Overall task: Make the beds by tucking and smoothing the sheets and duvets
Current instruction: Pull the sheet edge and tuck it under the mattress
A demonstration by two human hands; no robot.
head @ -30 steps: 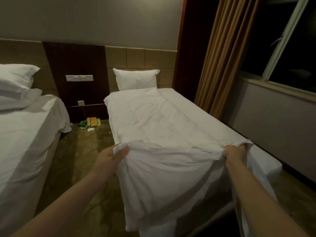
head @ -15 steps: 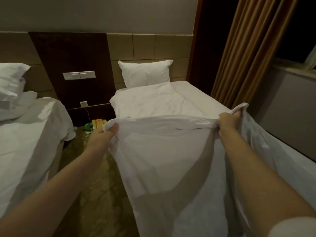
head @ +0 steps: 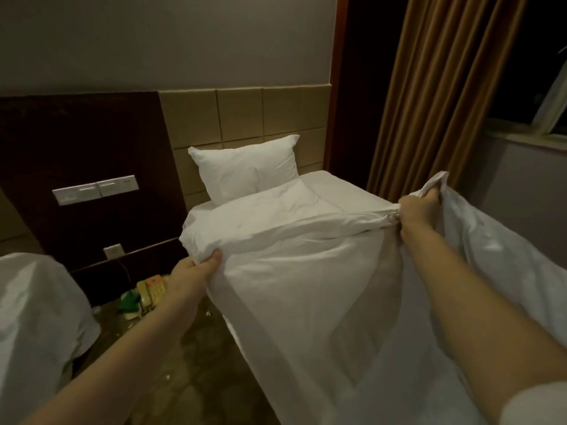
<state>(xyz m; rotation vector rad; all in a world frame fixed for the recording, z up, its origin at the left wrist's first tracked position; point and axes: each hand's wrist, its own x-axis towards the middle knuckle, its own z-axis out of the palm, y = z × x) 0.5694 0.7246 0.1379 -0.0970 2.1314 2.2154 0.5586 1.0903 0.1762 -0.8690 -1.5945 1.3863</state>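
Head view: both hands hold the white duvet lifted off the foot of the bed, its far end w/ folds lying below the pillow. Left hand pinches the duvet's near-left edge, thumb on top. Right hand is fisted round the bunched right corner, held higher. A yellow phone sits on the floor btw this bed & the 2nd bed. Brown curtain hangs at right.

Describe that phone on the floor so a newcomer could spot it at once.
Start at the dark wooden panel beside the tan headboard. Below its wall socket, on the floor, lies a pale yellow telephone. Its keypad and orange patch set it apart from the green item beside it.
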